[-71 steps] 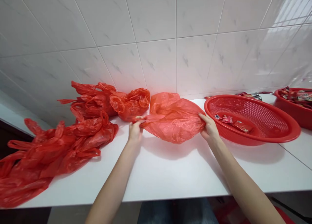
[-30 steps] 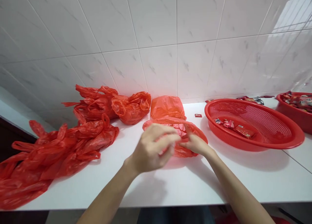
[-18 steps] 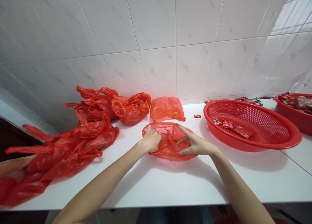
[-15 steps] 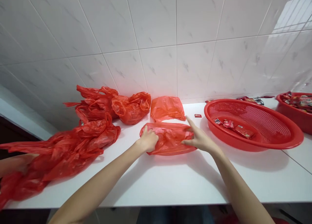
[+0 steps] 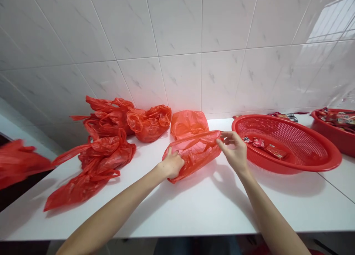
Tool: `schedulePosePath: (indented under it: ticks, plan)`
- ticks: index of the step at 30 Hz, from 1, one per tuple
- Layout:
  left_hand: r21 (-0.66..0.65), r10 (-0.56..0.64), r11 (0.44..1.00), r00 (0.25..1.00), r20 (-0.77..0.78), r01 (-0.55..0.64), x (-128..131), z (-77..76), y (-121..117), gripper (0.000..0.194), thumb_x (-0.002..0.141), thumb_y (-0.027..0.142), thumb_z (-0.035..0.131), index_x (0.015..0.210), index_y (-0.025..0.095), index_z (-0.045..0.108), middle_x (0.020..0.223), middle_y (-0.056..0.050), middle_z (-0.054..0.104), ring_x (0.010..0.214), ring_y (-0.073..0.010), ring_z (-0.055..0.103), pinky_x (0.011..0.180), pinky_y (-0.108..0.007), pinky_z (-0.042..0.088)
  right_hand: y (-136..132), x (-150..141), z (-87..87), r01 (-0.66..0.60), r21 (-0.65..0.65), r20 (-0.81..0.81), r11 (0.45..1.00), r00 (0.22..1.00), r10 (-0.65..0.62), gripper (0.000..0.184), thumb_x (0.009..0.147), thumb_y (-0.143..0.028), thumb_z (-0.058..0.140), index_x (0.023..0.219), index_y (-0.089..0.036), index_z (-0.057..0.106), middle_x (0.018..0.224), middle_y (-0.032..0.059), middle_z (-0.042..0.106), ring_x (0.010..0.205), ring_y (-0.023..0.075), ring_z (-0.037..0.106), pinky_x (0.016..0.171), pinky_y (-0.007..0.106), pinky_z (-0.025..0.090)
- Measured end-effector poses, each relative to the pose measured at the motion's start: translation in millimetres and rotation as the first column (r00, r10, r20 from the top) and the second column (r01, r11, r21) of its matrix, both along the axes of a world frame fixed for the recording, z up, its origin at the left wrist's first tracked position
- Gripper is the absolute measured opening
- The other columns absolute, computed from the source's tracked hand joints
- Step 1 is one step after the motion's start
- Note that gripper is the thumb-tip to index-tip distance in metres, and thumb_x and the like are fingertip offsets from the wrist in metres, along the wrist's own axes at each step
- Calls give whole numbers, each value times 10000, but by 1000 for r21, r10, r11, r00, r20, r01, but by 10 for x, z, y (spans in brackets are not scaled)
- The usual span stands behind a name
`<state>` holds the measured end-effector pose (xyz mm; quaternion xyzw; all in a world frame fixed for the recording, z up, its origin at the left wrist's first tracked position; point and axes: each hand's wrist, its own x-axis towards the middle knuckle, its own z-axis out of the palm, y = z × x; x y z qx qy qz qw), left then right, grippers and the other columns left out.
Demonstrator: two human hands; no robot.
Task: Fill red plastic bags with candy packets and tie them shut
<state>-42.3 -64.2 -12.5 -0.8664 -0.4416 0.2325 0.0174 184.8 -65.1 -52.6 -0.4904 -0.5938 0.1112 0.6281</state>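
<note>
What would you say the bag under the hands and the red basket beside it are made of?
The bag looks like thin polyethylene film, glossy and translucent, with sharp creases. The basket seems to be moulded rigid plastic, smooth and shiny, its wall a fine perforated mesh; the exact plastic cannot be told.

Thin crinkled plastic bag (image 5: pixel 195 157), glossy moulded plastic basket (image 5: pixel 294 140) (smooth rim), polished marbled wall tiles (image 5: pixel 138 81), matt tabletop (image 5: pixel 194 210)
</note>
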Motion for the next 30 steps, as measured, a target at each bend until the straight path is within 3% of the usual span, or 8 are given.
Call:
schedulePosePath:
  ticks: [4,7,13,18,21,23,27,30]
  plan:
    - [-1,-11,1000,1000,-6,11,25,-22,-28,382,735,-29,546,1012,156,734,1152,-181,696,1245,-374,545,1109,-615,312,-13,-134,-83,125,-33,519,992,850,-90,473,871,-430,651,1269,-188,570,1220,154,674,1147,337,568,982,490,402]
    - [9,-23,1000,1000,-10,24,42,-38,-48,513,713,1,613,1190,183,668,1307,-189,628,1338,-390,470,1116,-624,301,-16,-189,-94,291,-182,697,939,712,-86,620,882,-423,669,1406,-153,475,1286,196,649,1202,383,518,993,522,336]
    - [-27,-23,999,999,42,24,93,-48,-89,686,683,3,682,1337,187,585,1425,-244,527,1437,-431,357,1135,-670,256,-25,-231,-105,436,-468,796,768,586,153,684,912,-349,665,1447,-29,384,1022,235,735,1128,406,586,973,528,317]
    - [-44,11,999,1000,-6,-11,59,-69,-71,543,687,46,712,1218,155,676,1436,-258,524,1463,-448,316,1163,-673,191,13,-201,-110,423,-485,777,765,611,155,366,847,-148,631,1209,-109,592,862,147,743,1000,339,674,1039,530,285]
    - [-32,44,998,997,-58,-46,-18,-58,-35,507,690,75,722,1190,151,691,1389,-232,584,1472,-412,319,1177,-602,228,60,-89,-55,295,-438,540,849,842,-14,365,821,-170,519,1176,-152,602,684,26,668,787,250,660,916,434,403]
    - [-26,57,998,995,-78,-59,-73,-39,-11,406,694,69,706,1093,144,725,1329,-208,640,1475,-375,331,1188,-540,248,84,1,-3,57,-385,80,921,996,-28,387,740,-240,514,1105,-165,616,550,-46,547,590,195,557,720,340,436]
    - [-24,88,995,989,-120,-92,-154,-16,15,302,598,21,728,866,157,752,1188,-186,719,1425,-407,396,1162,-592,271,78,160,129,-307,-152,-536,939,824,182,339,581,-293,567,897,-184,621,501,-69,472,503,137,431,555,264,350]
    - [-19,86,996,992,-97,-88,-188,-48,23,311,557,-18,717,807,164,744,1111,-189,742,1379,-443,438,1114,-655,291,-1,224,237,-196,16,-564,980,808,171,261,602,-263,597,858,-209,609,518,-62,484,541,144,474,603,278,404]
